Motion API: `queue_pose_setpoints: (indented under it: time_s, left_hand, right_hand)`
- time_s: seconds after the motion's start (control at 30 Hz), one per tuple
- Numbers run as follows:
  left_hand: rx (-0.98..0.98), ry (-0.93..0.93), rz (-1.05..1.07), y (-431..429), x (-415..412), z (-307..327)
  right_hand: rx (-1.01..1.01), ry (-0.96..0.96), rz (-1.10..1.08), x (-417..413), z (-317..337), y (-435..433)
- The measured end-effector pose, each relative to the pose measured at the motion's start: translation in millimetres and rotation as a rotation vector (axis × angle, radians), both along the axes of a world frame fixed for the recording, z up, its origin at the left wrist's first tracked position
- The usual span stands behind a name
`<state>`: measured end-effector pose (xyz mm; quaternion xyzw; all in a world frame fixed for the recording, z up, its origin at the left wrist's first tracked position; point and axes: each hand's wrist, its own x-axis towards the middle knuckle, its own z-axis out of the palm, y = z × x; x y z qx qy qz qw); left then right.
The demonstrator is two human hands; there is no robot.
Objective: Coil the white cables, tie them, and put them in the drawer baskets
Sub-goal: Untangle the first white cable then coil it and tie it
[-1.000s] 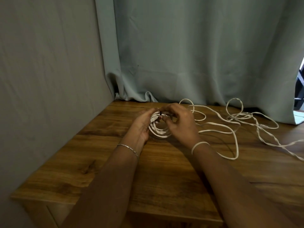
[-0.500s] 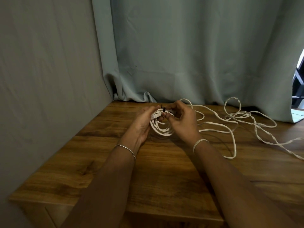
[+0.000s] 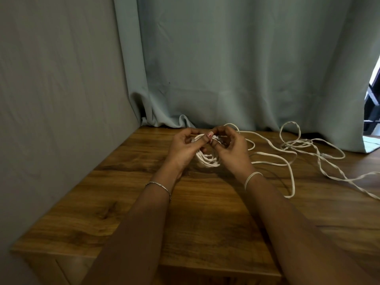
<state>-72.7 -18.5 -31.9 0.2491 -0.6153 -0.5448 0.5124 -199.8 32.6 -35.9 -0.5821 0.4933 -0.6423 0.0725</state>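
A wood-grain tabletop (image 3: 205, 212) is standing against a pale blue-grey curtain (image 3: 226, 68) that is hanging in soft vertical folds, with a flat grey wall (image 3: 61, 79) closing in the left side. Over the far part of the tabletop, both hands are holding the coiled white cable (image 3: 207, 161), a round bundle of several smooth loops. Its lower arc is hanging toward the wood, and being ring-shaped it is showing no clear long axis. The left hand (image 3: 185, 149) is curling its fingers (image 3: 186, 134) round the coil's upper left, thumb pressing on top. The right hand (image 3: 232, 151) is pinching the coil's top with curled fingers (image 3: 230, 133); what is lying between them is too small to tell. The loose white cable (image 3: 287, 161) is sprawling rightward in open, partly twisted loops, running off the right edge. A thin metal bracelet (image 3: 158, 185) is circling the left wrist, a pale band (image 3: 253, 177) the right.
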Motion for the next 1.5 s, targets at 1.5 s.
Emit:
queue_pose_setpoints:
  time_s: [1.5]
  left_hand:
    - [-0.17,-0.094,0.082,-5.1,-3.2,-3.6]
  right_hand:
    - [0.021,0.0,0.009,-1.2,-7.1,-6.0]
